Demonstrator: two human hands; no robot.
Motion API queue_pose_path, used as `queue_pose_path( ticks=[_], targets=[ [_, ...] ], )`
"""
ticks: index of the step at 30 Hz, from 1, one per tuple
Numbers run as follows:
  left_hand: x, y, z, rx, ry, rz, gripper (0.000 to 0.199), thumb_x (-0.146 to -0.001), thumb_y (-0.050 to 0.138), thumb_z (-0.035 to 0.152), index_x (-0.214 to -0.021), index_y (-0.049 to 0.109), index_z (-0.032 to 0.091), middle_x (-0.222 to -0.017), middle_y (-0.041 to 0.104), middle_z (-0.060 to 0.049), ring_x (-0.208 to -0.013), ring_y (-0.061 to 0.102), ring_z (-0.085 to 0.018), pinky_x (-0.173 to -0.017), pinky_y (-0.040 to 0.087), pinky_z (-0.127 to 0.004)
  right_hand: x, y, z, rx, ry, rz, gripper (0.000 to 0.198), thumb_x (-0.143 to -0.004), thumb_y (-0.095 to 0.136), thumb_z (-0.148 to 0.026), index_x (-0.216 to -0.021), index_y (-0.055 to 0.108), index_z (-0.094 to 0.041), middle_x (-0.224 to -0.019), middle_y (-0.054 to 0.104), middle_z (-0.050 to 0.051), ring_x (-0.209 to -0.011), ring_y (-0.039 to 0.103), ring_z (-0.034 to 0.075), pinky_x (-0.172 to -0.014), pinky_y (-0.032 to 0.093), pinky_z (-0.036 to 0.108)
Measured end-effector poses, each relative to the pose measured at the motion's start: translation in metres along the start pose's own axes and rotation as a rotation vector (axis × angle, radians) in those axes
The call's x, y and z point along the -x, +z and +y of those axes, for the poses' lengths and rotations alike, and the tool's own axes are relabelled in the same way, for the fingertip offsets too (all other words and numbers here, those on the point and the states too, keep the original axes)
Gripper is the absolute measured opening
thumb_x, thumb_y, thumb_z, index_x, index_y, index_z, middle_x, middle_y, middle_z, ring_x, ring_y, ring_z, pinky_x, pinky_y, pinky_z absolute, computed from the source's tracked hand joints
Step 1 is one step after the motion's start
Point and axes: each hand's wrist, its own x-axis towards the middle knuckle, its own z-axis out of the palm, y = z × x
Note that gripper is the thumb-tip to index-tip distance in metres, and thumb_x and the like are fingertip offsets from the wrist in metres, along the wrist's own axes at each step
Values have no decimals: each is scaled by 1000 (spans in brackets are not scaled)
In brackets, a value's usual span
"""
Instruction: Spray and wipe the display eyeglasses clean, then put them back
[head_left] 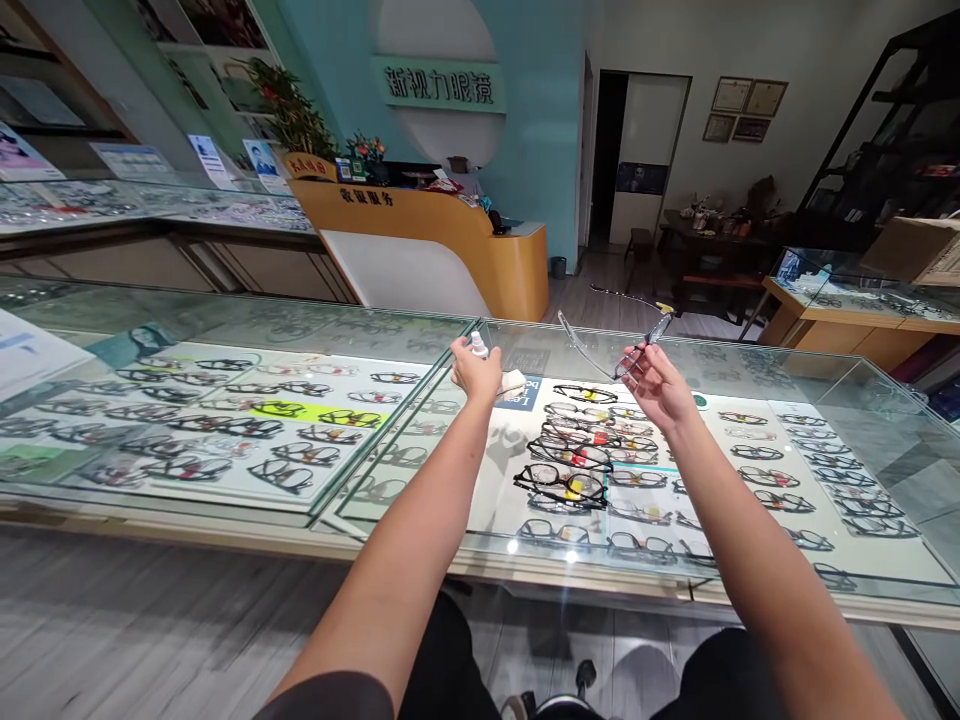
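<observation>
My left hand (477,374) is closed around a small white spray bottle (478,343), whose nozzle sticks up above my fingers. A folded pale cloth (513,381) shows just right of that hand; I cannot tell whether the hand touches it. Up over the glass counter, my right hand (658,388) pinches a pair of eyeglasses (627,361) by the frame, with the temples spread open and a yellow tag (664,308) at the far side. Below and between my hands, several dark-framed eyeglasses (562,484) lie in rows, some with red or yellow tags.
The glass display counter (420,572) runs across in front of me, with more frames (283,455) on its left side. A white sheet (34,358) stands at the far left. Beyond are a curved wooden service desk (517,270), another display case (862,305) and a cardboard box (911,250).
</observation>
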Motion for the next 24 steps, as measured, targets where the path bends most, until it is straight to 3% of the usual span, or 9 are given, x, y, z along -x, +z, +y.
queue_pose_path(
  ticks=[4,8,11,14,17,21,24],
  targets=[
    [-1,-1,0,12,-1,-45,14,-92,63,18,-97,51,24,-113,71,-12,-127,66,-36,-117,40,-59,0,2,-3,2,-30,23,51,-53,106,-43,-84,69,-27,-92,82,-5,-87,75,12,-74,58,22],
    [5,-2,14,184,117,-132,6,-97,55,25,-101,51,25,-103,66,-5,-101,67,-22,-97,54,-39,2,2,-8,80,-194,57,42,-63,101,-41,-82,67,-27,-95,82,-3,-88,74,13,-76,57,24],
    [19,-3,30,517,132,-411,21,-87,66,36,-99,51,25,-90,57,-1,-80,58,-16,-67,52,-26,6,5,-11,178,-285,44,35,-73,95,-39,-81,64,-27,-104,83,0,-93,73,15,-79,57,27],
    [39,-8,45,749,22,-832,44,-77,75,60,-87,51,24,-75,49,1,-66,52,-15,-51,42,-24,11,11,-12,248,-291,29,35,-76,93,-41,-81,62,-27,-109,83,3,-100,73,18,-83,56,30],
    [58,-16,55,812,-61,-1189,72,-72,61,94,-71,47,23,-63,41,2,-57,45,-14,-44,33,-24,14,17,-10,295,-267,-3,41,-73,95,-45,-78,59,-27,-102,83,4,-106,73,21,-85,55,32],
    [72,-25,63,793,-80,-1381,86,-70,35,109,-58,38,25,-53,28,3,-48,33,-13,-39,22,-25,16,21,-5,361,-250,-63,45,-71,96,-54,-79,60,-28,-86,80,2,-98,72,21,-89,54,34],
    [75,-27,65,754,-61,-1425,87,-67,32,111,-53,36,25,-50,25,3,-45,28,-12,-38,18,-25,17,22,1,439,-237,-98,47,-70,94,-60,-78,62,-27,-79,77,-1,-90,70,19,-89,52,33]
  ],
)
